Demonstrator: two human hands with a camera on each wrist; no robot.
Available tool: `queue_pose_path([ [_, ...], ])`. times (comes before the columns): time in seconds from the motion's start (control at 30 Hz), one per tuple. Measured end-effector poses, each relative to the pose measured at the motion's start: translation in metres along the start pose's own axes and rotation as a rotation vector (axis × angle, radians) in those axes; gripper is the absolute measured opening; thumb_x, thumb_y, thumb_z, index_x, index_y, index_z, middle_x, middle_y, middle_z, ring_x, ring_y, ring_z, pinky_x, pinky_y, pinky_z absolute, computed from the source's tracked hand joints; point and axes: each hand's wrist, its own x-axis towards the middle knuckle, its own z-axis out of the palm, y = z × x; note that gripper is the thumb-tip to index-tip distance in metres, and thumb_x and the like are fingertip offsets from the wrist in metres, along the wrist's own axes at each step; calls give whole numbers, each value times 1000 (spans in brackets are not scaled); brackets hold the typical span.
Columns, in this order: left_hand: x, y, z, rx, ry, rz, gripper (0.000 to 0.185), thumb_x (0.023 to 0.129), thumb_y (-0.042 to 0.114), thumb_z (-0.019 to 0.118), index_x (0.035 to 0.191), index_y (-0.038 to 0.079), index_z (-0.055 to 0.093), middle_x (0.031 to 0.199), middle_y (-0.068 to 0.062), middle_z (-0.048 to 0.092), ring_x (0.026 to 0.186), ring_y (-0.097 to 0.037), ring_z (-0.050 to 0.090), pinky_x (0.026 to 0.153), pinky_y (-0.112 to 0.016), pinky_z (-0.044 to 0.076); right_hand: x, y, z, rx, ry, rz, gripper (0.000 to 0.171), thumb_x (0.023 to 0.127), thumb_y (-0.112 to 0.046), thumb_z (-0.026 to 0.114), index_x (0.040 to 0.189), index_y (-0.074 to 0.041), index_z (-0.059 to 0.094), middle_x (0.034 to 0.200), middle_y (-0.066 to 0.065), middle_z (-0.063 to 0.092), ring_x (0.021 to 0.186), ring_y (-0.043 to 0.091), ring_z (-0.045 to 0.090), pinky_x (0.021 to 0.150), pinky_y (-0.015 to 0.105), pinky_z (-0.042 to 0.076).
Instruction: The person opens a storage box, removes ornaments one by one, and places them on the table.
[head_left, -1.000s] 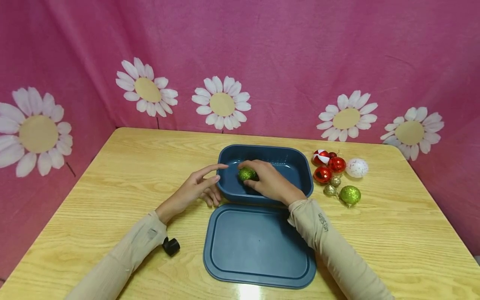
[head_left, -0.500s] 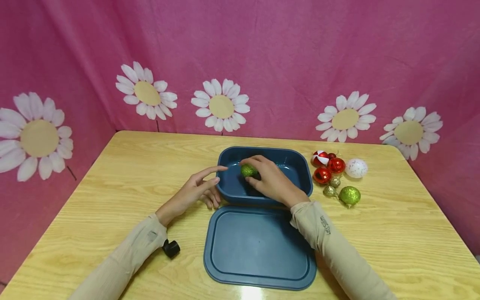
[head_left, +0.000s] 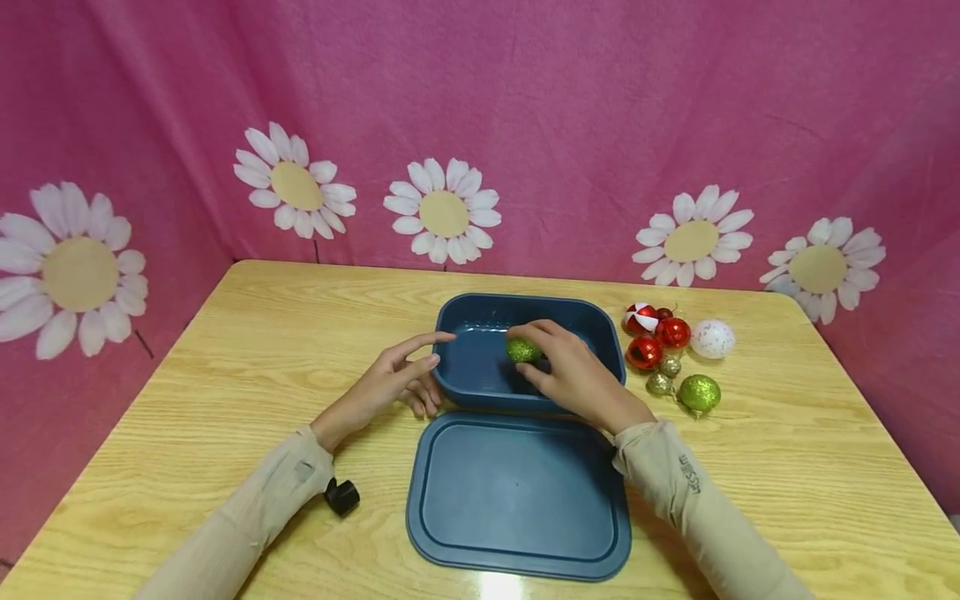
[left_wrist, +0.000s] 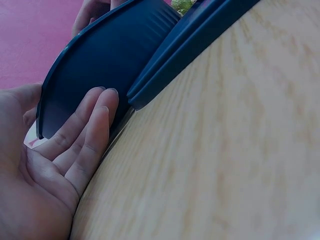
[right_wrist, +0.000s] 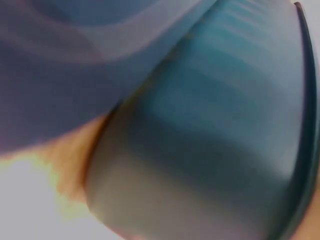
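A dark blue plastic tub (head_left: 457, 312) stands at the middle of the wooden table, and its flat lid (head_left: 517, 496) lies just in front of it. My right hand (head_left: 558, 367) reaches into the tub and pinches a green glitter bauble (head_left: 522, 350) between thumb and fingers. My left hand (head_left: 397, 379) rests with straight fingers against the tub's left outer wall (left_wrist: 100, 65); the left wrist view shows the fingers (left_wrist: 92, 132) flat on that wall. The right wrist view is a blur of the blue tub (right_wrist: 210, 125).
A cluster of baubles lies right of the tub: red ones (head_left: 645, 352), a red-and-white one (head_left: 640, 317), a white one (head_left: 712, 338), small gold ones (head_left: 660, 382) and a green glitter one (head_left: 699, 392). A small black cap (head_left: 342, 496) sits by my left forearm. Pink daisy cloth surrounds the table.
My right hand has carried the green bauble from the tub's left part toward its middle-right. The left hand has stayed against the tub's wall.
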Motion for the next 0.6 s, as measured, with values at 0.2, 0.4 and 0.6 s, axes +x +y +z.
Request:
queue_pose_path([
  [0.2, 0, 0, 2, 0, 4, -12, 42, 107, 28, 47, 149, 23, 45, 80, -28, 67, 62, -32, 69, 55, -39, 59, -8, 4, -13, -22, 32, -3, 42, 94, -17, 71, 134, -13, 59, 132, 10, 58, 116, 27, 59, 95, 48, 51],
  [0.4, 0, 3, 4, 7, 7, -16, 42, 107, 28, 47, 149, 24, 46, 79, -27, 67, 62, -32, 69, 55, -40, 59, -20, 11, -31, -20, 53, 25, 44, 94, -16, 71, 135, -10, 58, 132, 11, 57, 119, 29, 57, 96, 51, 50],
  [0.6, -2, 3, 3, 8, 11, -16, 42, 107, 28, 47, 149, 23, 45, 80, -28, 67, 63, -33, 69, 56, -41, 59, -34, 20, -47, -54, 101, 44, 45, 92, -15, 73, 134, -9, 58, 130, 11, 60, 116, 30, 58, 94, 53, 50],
])
